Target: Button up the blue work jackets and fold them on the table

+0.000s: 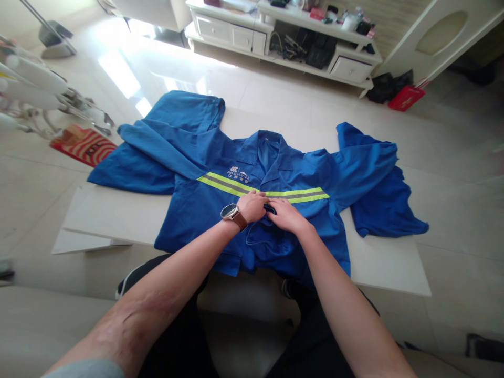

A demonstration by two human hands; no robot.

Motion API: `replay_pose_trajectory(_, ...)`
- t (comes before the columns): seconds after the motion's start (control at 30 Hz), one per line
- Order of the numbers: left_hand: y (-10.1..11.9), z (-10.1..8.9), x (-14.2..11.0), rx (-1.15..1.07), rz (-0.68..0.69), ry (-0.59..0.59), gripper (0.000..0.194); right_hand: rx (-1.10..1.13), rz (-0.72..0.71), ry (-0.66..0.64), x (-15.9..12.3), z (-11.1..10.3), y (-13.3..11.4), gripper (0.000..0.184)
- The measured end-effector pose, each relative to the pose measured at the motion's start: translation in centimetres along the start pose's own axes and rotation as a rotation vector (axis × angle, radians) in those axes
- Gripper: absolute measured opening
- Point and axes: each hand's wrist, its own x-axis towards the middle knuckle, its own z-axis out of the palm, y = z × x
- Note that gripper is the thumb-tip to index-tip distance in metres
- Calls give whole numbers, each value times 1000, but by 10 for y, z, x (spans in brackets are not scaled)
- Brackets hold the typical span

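Note:
A blue work jacket (205, 157) with a yellow and grey reflective stripe (299, 195) lies spread face up on a low white table (114, 218), sleeves out to both sides. My left hand (253, 206), with a brown-strapped watch on the wrist, and my right hand (286, 215) meet at the middle of the jacket's front, just below the stripe. Both hands have their fingers closed on the front edges of the fabric, pinching them together.
The right sleeve (384, 205) hangs over the table's far right edge. A red patterned mat (82, 144) and a metal rack (35, 89) stand to the left. A white cabinet (283, 39) with clutter lines the back wall. My dark-trousered knees are under the table edge.

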Motion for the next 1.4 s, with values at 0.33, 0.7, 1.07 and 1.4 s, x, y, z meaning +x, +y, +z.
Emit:
replay_pose_trajectory(0.33,2,-3,-2,-4,-5,-6,47,27,-1,2,0,-1,-1,50)
replay_pose_trajectory(0.7,2,-7,-2,1,-45,-35,49,29,33,-6,-3,-5,-4,46)
replay_pose_trajectory(1.07,3,-11,-2,18,-62,-59,48,3,75,-18,-5,-8,-8,44)
replay_pose_trajectory(1.4,-1,-8,0,14,-34,-56,47,13,46,-15,-2,-5,-4,47)
